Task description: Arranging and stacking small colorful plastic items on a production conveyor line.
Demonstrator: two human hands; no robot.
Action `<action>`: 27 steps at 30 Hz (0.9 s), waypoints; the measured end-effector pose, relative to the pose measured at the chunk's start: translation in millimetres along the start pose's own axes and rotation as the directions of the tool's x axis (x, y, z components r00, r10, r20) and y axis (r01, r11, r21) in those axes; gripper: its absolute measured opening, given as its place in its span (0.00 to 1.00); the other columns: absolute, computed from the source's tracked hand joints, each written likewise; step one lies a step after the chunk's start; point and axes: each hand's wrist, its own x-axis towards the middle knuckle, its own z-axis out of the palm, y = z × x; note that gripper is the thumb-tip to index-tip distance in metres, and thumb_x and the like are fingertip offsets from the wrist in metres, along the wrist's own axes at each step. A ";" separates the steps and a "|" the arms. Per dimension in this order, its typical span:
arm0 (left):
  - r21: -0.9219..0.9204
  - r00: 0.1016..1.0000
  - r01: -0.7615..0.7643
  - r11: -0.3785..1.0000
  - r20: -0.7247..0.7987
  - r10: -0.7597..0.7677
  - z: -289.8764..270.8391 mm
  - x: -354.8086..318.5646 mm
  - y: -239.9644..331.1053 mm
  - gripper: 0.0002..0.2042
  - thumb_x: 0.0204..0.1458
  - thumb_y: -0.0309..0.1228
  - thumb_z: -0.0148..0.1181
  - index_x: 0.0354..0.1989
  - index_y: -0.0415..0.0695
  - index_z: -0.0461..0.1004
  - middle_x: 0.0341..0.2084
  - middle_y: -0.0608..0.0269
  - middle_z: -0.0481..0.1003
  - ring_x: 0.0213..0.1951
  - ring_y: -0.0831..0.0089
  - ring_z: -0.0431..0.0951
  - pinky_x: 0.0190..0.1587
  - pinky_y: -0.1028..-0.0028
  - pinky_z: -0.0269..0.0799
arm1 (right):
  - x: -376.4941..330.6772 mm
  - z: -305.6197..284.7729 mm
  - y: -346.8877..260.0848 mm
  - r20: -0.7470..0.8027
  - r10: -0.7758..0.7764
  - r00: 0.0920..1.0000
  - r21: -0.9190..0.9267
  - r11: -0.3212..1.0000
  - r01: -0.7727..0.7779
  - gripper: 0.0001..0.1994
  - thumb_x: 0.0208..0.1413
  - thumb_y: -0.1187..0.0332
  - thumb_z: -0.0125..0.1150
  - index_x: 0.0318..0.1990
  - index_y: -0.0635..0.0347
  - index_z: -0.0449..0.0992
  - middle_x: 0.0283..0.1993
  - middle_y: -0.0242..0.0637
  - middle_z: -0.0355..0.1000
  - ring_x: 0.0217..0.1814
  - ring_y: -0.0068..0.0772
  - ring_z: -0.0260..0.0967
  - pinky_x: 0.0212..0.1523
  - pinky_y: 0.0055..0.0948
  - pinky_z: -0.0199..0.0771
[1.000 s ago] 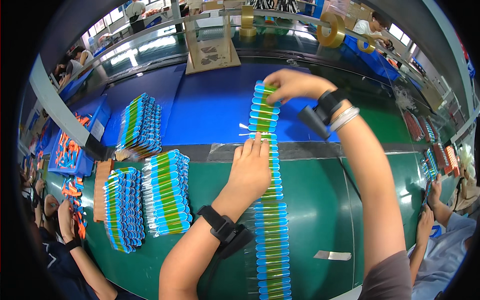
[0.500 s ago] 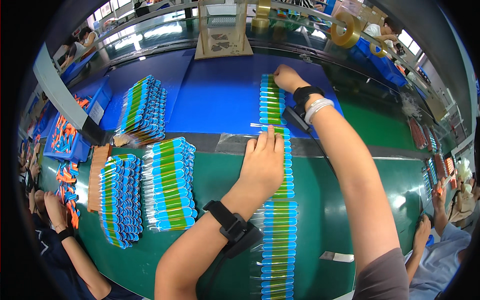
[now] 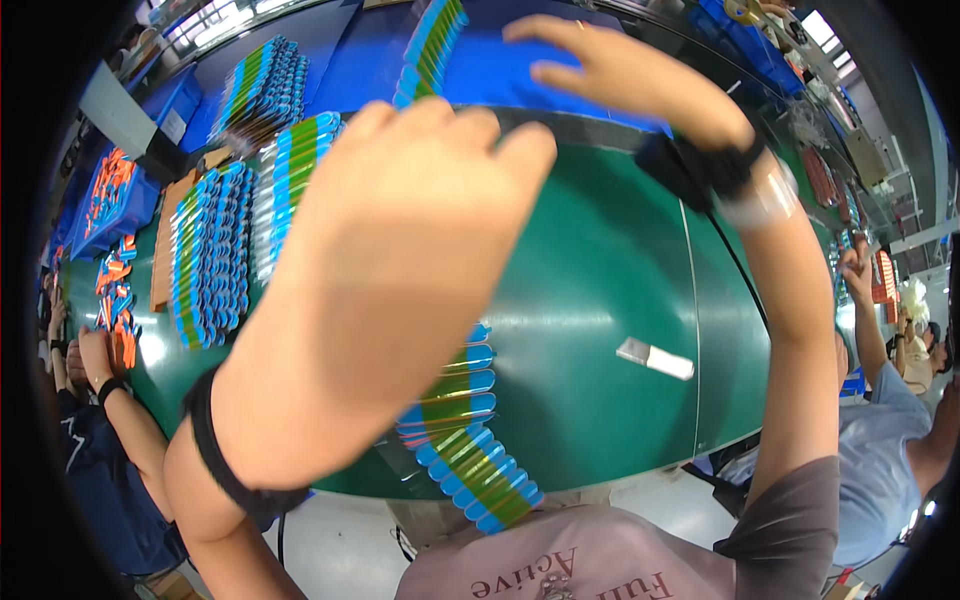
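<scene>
A long strip of blue, round-ended flat pieces [image 3: 460, 390] with a green band along the middle runs under my left hand [image 3: 400, 240]. That hand is raised close to the view, its fingers curled round the strip; the grip itself is hidden behind the knuckles. The strip's far part leans over the blue mat, and its near part bends over the table's front edge towards my shirt. My right hand [image 3: 625, 75] hovers off to the right of the strip's far end, empty, with its fingers apart.
At the left stand several stacks of similar strips [image 3: 210, 255], a blue bin [image 3: 120, 220] and loose orange-and-blue pieces [image 3: 115, 290]. A small grey-and-white flat object [image 3: 655, 358] lies on the green table [image 3: 590, 290]. Other people sit at both sides.
My left hand has risen close to the view and closed on the strip, which now slants and bends. The right hand has left the strip's far end and opened. My view has tilted down.
</scene>
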 end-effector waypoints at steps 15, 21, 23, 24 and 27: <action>-0.564 0.860 0.073 0.822 -0.381 -0.338 -35.0 33.6 12.0 0.08 0.59 0.31 0.51 0.40 0.42 0.74 0.16 0.55 0.72 0.20 0.65 0.74 0.27 0.66 0.68 | -164.2 88.1 -199.7 0.117 0.044 0.992 0.088 0.995 -0.054 0.20 0.63 0.55 0.55 0.56 0.58 0.73 0.61 0.47 0.70 0.65 0.47 0.65 0.64 0.46 0.62; -0.562 0.834 0.201 0.802 -0.332 -0.441 -23.2 17.1 -4.0 0.07 0.60 0.29 0.51 0.40 0.42 0.74 0.17 0.64 0.69 0.21 0.77 0.69 0.27 0.73 0.64 | -152.8 61.6 -204.9 0.462 0.064 0.884 0.876 -0.184 -0.445 0.19 0.68 0.57 0.50 0.54 0.61 0.75 0.49 0.34 0.76 0.52 0.24 0.70 0.54 0.34 0.72; -0.620 0.836 0.221 0.753 -0.276 -0.473 -15.2 14.6 -6.9 0.07 0.61 0.27 0.49 0.41 0.42 0.74 0.17 0.71 0.68 0.23 0.84 0.66 0.28 0.78 0.62 | -150.6 54.5 -211.2 0.484 0.138 0.864 0.875 -0.107 -0.472 0.18 0.68 0.57 0.52 0.57 0.59 0.72 0.48 0.33 0.77 0.50 0.21 0.71 0.52 0.29 0.72; -0.618 0.837 0.218 0.755 -0.280 -0.471 -13.6 14.9 -9.7 0.07 0.61 0.27 0.49 0.41 0.42 0.74 0.17 0.71 0.68 0.23 0.84 0.66 0.28 0.78 0.62 | -149.3 58.9 -207.6 0.480 0.138 0.866 0.877 -0.105 -0.469 0.18 0.68 0.57 0.52 0.57 0.59 0.72 0.48 0.33 0.77 0.50 0.21 0.71 0.52 0.29 0.72; -0.631 0.796 0.224 0.743 -0.321 -0.513 -18.3 17.0 -9.6 0.08 0.60 0.27 0.49 0.42 0.42 0.75 0.18 0.70 0.69 0.24 0.84 0.69 0.29 0.79 0.65 | -148.0 67.3 -195.3 0.477 0.163 0.864 0.846 0.183 -0.502 0.17 0.67 0.60 0.55 0.56 0.60 0.73 0.47 0.32 0.78 0.45 0.20 0.73 0.49 0.28 0.74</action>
